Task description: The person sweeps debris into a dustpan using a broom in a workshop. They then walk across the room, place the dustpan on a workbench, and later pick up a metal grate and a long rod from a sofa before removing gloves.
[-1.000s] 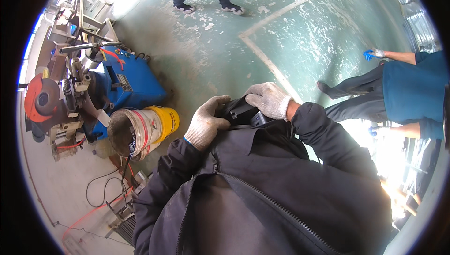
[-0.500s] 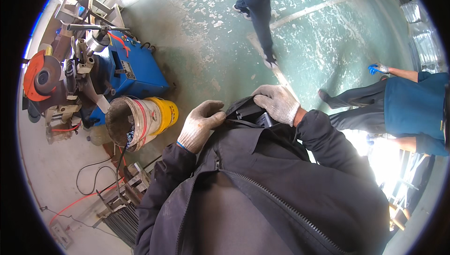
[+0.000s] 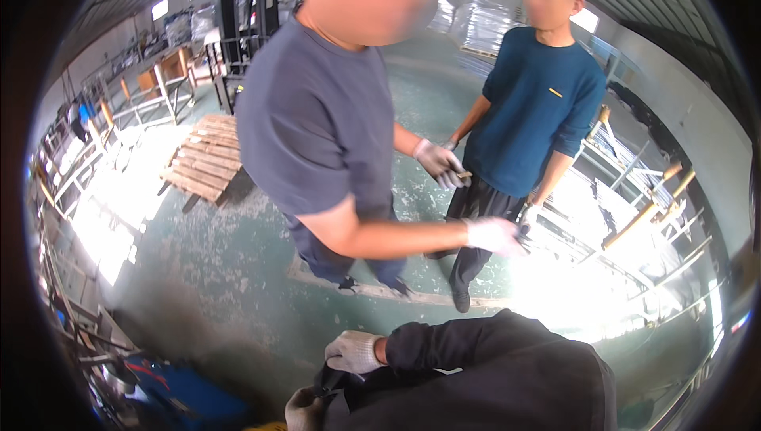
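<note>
White knit gloving covers the person's right hand (image 3: pixel 353 352), whose fingers curl down over the edge of a limp, black fabric piece (image 3: pixel 330 381), pinching it. That fabric lies low in the view, between this hand and the gloved left hand (image 3: pixel 301 413), just in front of the dark, long-sleeved jacket (image 3: pixel 507 387). The left hand touches the fabric's near side, but the lower edge cuts it off, so I cannot tell how firmly its fingers close. Beyond, a co-worker in a dark grey T-shirt (image 3: pixel 317 114) reaches across with one blurred, pale glove (image 3: pixel 493 235), facing another in a teal pullover (image 3: pixel 531 106). A slatted wooden pallet (image 3: pixel 204 157) rests on the worn green floor (image 3: pixel 214 264); a blue metal machine (image 3: pixel 190 391) stands at lower left.
</note>
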The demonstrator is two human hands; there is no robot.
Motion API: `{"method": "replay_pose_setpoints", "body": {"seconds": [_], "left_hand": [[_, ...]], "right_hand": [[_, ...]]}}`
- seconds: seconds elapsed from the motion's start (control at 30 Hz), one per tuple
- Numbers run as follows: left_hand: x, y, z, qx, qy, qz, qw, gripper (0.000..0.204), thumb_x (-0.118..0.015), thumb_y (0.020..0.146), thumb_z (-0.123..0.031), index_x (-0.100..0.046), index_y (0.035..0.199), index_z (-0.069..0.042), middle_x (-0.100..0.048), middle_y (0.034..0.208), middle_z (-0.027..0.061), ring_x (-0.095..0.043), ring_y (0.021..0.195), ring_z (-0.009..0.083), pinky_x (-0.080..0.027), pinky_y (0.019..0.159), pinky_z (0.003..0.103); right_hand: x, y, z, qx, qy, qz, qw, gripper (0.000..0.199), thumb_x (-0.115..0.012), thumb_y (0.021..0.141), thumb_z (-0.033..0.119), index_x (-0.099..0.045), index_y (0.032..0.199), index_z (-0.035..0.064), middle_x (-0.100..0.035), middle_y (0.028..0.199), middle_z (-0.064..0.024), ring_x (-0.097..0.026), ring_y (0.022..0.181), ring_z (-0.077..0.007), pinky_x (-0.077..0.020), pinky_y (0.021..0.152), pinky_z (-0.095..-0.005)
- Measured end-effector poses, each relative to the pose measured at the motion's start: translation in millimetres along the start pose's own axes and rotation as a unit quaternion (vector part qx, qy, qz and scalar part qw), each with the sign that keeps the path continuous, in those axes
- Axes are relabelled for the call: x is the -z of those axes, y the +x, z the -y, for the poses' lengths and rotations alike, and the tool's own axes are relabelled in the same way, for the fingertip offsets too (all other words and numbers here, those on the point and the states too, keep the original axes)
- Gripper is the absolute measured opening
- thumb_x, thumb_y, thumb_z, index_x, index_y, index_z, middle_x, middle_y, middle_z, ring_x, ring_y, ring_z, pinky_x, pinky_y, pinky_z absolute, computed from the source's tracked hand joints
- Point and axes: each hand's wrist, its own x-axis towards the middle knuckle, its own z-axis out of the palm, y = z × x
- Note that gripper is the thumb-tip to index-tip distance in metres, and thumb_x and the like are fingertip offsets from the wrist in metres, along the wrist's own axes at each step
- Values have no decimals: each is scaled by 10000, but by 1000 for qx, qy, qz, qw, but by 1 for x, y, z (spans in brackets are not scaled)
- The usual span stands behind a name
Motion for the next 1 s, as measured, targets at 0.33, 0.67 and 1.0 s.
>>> {"method": "replay_pose_setpoints", "body": {"seconds": [0.33,0.67,1.0], "left_hand": [[14,36,25,33,61,61,996,300,-775,1107,-170,-778,1363,-13,-784,1100,1,-600,837,64,-474,709,245],[5,37,-22,-129,402,134,897,376,-804,1008,-147,-756,1347,9,-845,1164,133,-783,1071,197,-621,956,363],[70,56,-77,128,126,34,983,677,-814,1006,-222,-611,1572,89,-779,1244,182,-729,1165,240,-567,1076,355]], "right_hand": [[13,-19,12,16,-289,10,957,210,-695,997,248,-846,1004,102,-819,952,-169,-812,990,-405,-635,859,-549],[26,-27,32,-38,-222,59,973,190,-719,926,185,-871,1040,176,-840,1015,-155,-809,1040,-414,-633,905,-522],[81,116,0,36,-16,143,989,220,-724,973,197,-867,1080,68,-843,1049,-173,-800,995,-396,-638,928,-479]]}}
